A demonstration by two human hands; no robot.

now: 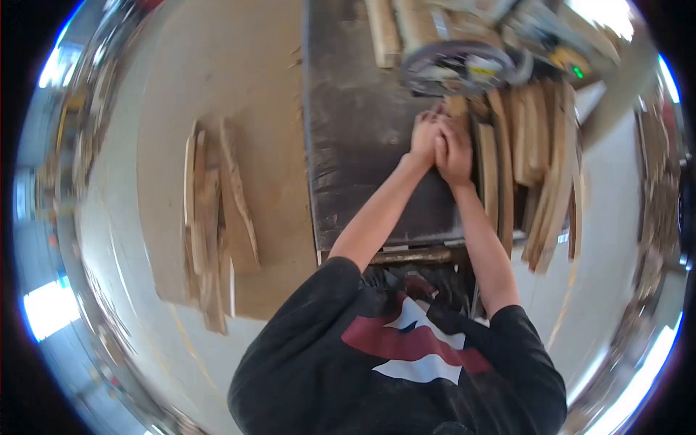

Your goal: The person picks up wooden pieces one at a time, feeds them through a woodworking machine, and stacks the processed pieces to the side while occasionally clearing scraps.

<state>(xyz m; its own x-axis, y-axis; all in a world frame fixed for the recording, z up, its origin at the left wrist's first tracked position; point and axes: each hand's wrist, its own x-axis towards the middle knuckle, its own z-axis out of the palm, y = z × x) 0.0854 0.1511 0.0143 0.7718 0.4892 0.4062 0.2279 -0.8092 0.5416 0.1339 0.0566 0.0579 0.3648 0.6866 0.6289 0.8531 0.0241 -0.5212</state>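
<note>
My left hand (425,138) and my right hand (454,154) are together on the dark worktable (355,159), their fingers closed and overlapping. Just beyond the fingertips shows the end of a piece of wood (457,107), which my right hand seems to grip. Whatever lies under my left fingers is hidden, and motion blurs the area. Close in front of both hands is the round, dark-rimmed part of a machine (458,69). Long wooden strips (489,174) lie side by side, just right of my right hand.
More wooden boards (533,134) fill the right side of the table, several overhanging its near edge. A wooden beam (383,36) lies at the far end. On the left, a pile of rough boards (210,217) rests on a brown sheet (217,80). A grey post (623,94) stands right.
</note>
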